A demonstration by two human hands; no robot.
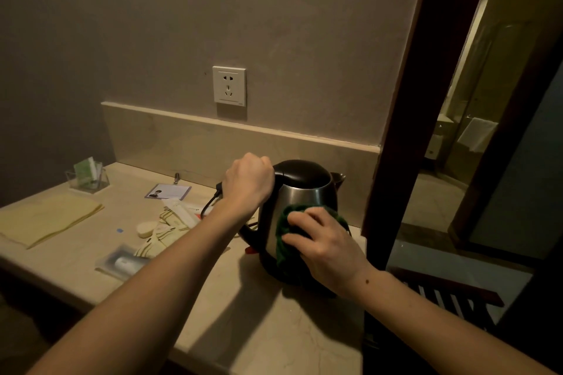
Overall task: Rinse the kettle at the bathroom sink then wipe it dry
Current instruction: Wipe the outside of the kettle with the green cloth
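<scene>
Wiping stage now: kettle (300,210) sits on the desk (268,323), left hand (248,181) fisted round its handle, right hand (323,245) fingers (300,218) spread pressing a green cloth (281,240) against it. Probably rotate it next.

free: counter (243,323) front | blocked: door frame (405,131) right (dark)

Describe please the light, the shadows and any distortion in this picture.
Head view: dim, warm light; the kettle throws a dark shadow toward the camera across the counter, and its steel body shows only a soft sheen. The wide-angle lens tilts the door frame. The left hand and the right hand look sharp.
</scene>
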